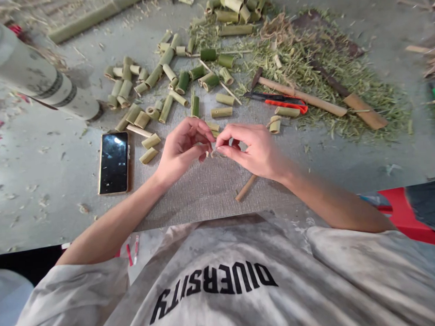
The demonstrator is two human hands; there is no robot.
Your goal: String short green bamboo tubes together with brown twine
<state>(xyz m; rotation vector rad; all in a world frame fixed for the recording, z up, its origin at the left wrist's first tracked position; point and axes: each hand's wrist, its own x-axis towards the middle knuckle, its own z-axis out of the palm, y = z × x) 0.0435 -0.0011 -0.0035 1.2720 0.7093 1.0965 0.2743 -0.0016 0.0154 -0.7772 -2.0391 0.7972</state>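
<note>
On grey table (306, 178): both hands pinching twine (213, 154), nearly touching; phone (113, 162) at 8 o'clock, shavings (377, 91) at 2.

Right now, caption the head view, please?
Left hand and right hand meet at thin pale fibre by short green bamboo tubes.

It looks like a craft workshop. Beside the phone (113, 162), a grey counter (190, 196) carries many short-cut bamboo pieces (163, 68); to the phone's right lie a heap of green shavings (374, 91), a wooden-handled hammer (303, 95), a blade with a wooden handle (364, 110) and an orange cutter (287, 106). Scraps litter the surface to its left.
</note>
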